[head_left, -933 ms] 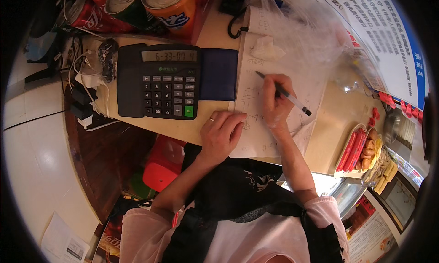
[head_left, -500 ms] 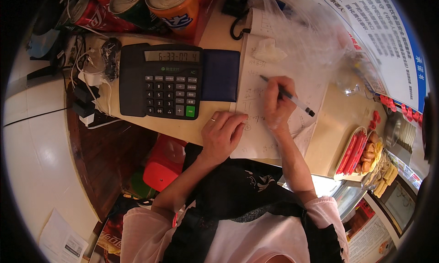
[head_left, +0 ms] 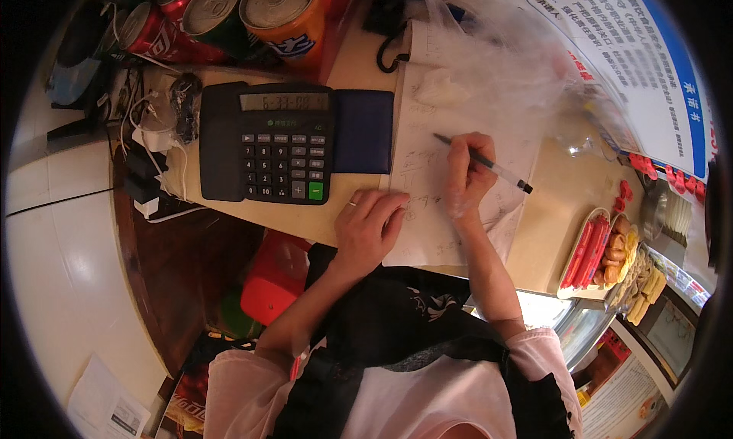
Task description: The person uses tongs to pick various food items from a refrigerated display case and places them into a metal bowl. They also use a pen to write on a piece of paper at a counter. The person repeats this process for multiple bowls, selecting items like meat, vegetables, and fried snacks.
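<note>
The right hand (head_left: 467,181) reaches up from the lower edge with the forearm slanting left, its fingers pinched round a black pen (head_left: 482,163) whose tip meets the sheet of paper (head_left: 435,202). The pen slants from upper left to lower right, its cap end jutting past the knuckles. The left hand (head_left: 368,227) lies palm down, fingers loosely spread and holding nothing, pressing on the paper's left edge; a ring shows on one finger. The paper lies on the tan table (head_left: 550,210), handwritten marks across it.

Just left of the paper sits a black desk calculator (head_left: 267,143) with a dark blue cover (head_left: 363,130) beside it. Above stand drink cans (head_left: 252,11); a crumpled clear plastic bag (head_left: 519,72) lies across the paper's top. Cables and plugs (head_left: 156,133) crowd the table's left end. To the right, a tray of sausages (head_left: 603,252) sits at the table's edge. A printed poster (head_left: 641,57) covers the upper right. The floor (head_left: 53,233) at left is pale tile.
</note>
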Action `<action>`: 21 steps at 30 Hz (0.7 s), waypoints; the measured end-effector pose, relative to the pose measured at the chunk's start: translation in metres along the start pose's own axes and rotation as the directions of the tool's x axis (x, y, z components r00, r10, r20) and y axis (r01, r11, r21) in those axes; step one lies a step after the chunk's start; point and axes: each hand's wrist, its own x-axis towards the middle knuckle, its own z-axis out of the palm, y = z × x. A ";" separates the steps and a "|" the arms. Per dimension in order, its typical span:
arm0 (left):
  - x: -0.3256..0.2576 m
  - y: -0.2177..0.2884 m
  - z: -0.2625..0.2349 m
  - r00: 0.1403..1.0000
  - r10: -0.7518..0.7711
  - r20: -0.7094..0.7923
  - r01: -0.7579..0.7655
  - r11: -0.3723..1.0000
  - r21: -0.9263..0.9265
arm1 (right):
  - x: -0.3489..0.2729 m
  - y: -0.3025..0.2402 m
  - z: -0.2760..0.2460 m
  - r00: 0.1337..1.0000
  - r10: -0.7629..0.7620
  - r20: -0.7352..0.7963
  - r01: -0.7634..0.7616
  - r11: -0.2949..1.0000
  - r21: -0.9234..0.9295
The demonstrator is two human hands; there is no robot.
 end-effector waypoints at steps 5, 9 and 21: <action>-0.002 0.001 0.000 1.000 -0.024 0.011 0.024 1.000 -0.017 | 0.001 -0.001 0.002 1.000 -0.006 0.029 0.006 1.000 -0.024; -0.002 0.001 0.000 1.000 -0.022 0.022 0.022 1.000 -0.011 | 0.000 0.004 0.001 0.999 0.044 0.027 -0.042 0.998 -0.041; -0.002 0.000 -0.001 0.999 -0.023 0.030 0.023 1.000 0.000 | 0.000 0.010 0.001 0.999 0.018 0.038 -0.015 0.997 -0.069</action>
